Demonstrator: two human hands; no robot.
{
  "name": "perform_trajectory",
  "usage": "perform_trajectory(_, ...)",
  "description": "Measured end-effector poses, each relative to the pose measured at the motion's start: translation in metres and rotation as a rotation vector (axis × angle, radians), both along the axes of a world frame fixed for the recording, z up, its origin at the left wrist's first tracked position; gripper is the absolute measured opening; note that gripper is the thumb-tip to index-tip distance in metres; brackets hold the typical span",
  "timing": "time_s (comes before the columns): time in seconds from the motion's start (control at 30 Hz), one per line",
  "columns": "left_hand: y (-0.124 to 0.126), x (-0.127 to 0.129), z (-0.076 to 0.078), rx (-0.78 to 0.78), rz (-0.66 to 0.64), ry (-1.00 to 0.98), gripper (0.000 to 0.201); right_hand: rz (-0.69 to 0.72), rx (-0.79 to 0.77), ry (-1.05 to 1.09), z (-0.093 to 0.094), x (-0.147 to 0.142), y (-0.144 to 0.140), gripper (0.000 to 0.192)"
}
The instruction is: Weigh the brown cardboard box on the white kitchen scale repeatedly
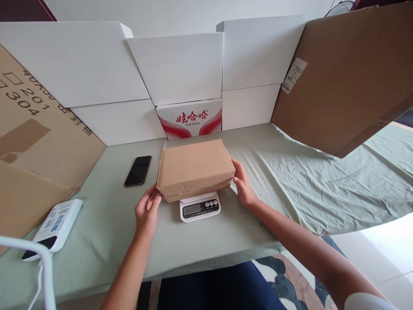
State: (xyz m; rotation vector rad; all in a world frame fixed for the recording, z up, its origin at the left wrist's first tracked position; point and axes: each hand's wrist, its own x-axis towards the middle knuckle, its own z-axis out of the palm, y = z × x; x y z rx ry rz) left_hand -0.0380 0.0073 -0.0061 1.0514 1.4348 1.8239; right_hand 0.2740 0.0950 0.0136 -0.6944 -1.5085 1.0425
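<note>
A closed brown cardboard box (pixel 196 162) sits over a white kitchen scale (pixel 200 211) and hides its weighing surface; whether it rests fully on the scale I cannot tell. Only the scale's front panel shows, with a grey display and several round buttons. My left hand (pixel 148 206) is at the box's near left corner, fingers curled against its side and partly hidden. On the other side, my right hand (pixel 241 184) grips the near right corner, with the thumb in front and the fingers along the side.
A black smartphone (pixel 138 171) lies left of the box. A white device (pixel 58 226) with a cable is farther left, near a white curved tube (pixel 47 262). White boxes (pixel 190 69), a red-printed carton (pixel 190 119) and large brown cardboard panels (pixel 351 77) surround the green cloth (pixel 258 172).
</note>
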Motion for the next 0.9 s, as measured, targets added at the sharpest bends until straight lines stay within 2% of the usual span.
perform_trajectory(0.17,-0.001,-0.004,-0.004,0.041,-0.059,-0.003,0.053,0.031,0.024,-0.011,0.001,0.001,-0.001,0.058)
perform_trajectory(0.3,-0.002,-0.002,-0.001,0.083,-0.131,0.011,0.058,0.032,0.046,-0.05,0.002,0.001,-0.002,0.062)
perform_trajectory(0.53,-0.004,0.008,0.011,0.004,-0.103,0.058,0.065,0.016,0.056,-0.105,0.005,0.0,-0.005,0.066)
perform_trajectory(0.77,-0.005,0.01,0.007,-0.058,-0.093,0.069,0.056,-0.026,0.069,-0.127,0.005,-0.004,-0.005,0.067)
perform_trajectory(0.9,0.001,0.011,0.014,-0.044,-0.093,0.084,0.058,-0.075,0.101,-0.115,0.016,-0.005,-0.002,0.065)
